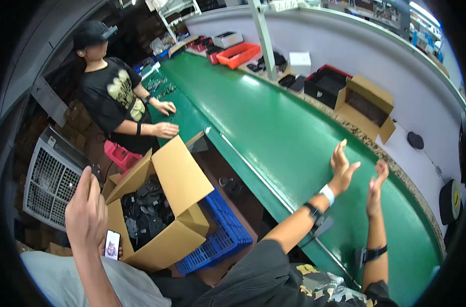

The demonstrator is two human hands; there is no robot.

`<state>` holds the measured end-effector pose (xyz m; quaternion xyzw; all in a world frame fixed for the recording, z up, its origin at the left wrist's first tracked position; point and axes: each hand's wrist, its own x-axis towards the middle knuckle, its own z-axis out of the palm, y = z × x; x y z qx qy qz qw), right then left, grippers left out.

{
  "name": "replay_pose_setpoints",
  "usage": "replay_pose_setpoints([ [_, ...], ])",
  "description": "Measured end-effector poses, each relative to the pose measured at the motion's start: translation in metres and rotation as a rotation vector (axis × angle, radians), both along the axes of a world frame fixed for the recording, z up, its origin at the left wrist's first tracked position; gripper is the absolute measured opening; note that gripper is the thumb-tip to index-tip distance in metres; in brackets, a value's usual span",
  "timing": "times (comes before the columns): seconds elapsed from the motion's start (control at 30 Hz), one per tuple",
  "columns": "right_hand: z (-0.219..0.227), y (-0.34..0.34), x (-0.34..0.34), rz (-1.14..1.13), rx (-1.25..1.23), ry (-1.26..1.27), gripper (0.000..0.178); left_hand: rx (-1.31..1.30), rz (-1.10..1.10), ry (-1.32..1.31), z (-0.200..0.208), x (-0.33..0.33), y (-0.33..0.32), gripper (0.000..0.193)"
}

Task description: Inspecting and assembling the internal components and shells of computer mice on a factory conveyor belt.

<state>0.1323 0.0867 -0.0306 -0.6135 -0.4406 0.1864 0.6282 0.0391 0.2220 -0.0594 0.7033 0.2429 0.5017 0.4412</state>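
Observation:
Both my hands are raised over the green-topped workbench point(274, 138), with nothing in either. My left hand point(341, 170) has its fingers stretched up and its thumb apart, and a pale band and a dark watch circle that wrist. Beside it on the right, my right hand point(377, 188) is lifted with the fingers extended and slightly bent, somewhat blurred. A black strap with a small device point(372, 254) sits on my right forearm. The two hands are apart and face each other. Closest to them is the bench's speckled back edge point(345, 127).
An open carton point(166, 250) of dark flat parts stands on a blue crate point(220, 233) to the left. Next to it, someone in grey raises a hand point(87, 210) near a phone point(111, 244). Another person point(115, 97) works across the bench. An orange tray point(238, 55) and open box point(363, 105) line the back.

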Motion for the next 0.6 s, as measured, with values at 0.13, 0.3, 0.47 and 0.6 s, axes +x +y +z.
replay_pose_setpoints([
  [0.13,0.036,-0.044,-0.064,0.283,0.031,0.207,0.097,-0.291,-0.632,-0.284,0.022,-0.035,-0.085,0.078],
  [0.3,0.078,-0.085,-0.097,0.634,0.02,0.349,0.111,0.031,-0.907,0.113,0.106,-0.114,-0.139,0.074],
  [0.47,0.12,-0.125,-0.121,1.231,-0.005,0.155,0.103,0.173,-1.224,0.38,0.167,-0.193,-0.161,0.085],
  [0.6,0.163,-0.142,-0.142,1.524,0.034,-0.342,0.104,0.302,-1.368,0.333,0.179,-0.207,-0.18,0.082],
])
